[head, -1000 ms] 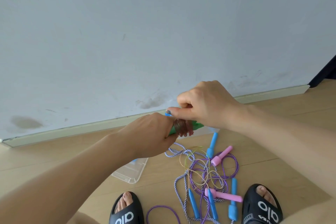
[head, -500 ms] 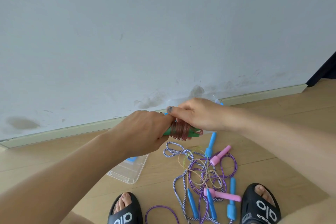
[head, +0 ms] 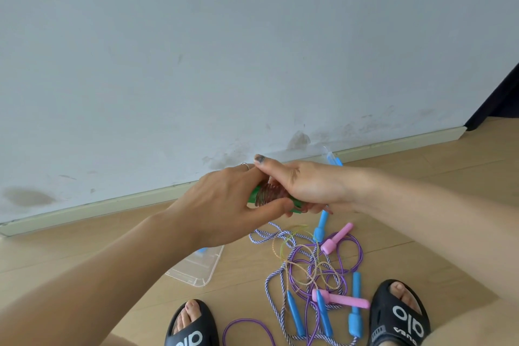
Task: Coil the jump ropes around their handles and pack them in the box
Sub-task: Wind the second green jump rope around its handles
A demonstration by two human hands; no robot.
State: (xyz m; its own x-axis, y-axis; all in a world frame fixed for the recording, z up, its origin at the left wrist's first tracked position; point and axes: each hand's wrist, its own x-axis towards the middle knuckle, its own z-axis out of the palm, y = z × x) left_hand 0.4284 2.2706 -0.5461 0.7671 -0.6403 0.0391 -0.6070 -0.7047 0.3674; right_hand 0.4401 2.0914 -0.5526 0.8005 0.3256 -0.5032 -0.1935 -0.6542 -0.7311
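A green-handled jump rope (head: 271, 194), its reddish-brown cord wound tightly around the handles, is held in the air between both hands. My left hand (head: 224, 205) grips its left end, thumb under the bundle. My right hand (head: 306, 188) is closed over its right end. Below on the floor lies a tangle of loose ropes (head: 311, 264): purple, purple-and-white braided and thin yellow cords with blue handles (head: 295, 313) and pink handles (head: 337, 237). A clear plastic box lid (head: 202, 270) lies flat under my left forearm. A clear box edge (head: 330, 156) with a blue clip shows behind my right wrist.
A grey-white wall with a pale skirting board (head: 84, 209) runs close ahead. The floor is light wood. My two feet in black slippers (head: 191, 326) (head: 398, 317) stand on either side of the rope tangle. A dark edge (head: 494, 98) stands at the far right.
My right hand has turned over and dropped from above the bundle to clasp its right end. The coil looks fuller. My left hand's thumb has moved under the bundle.
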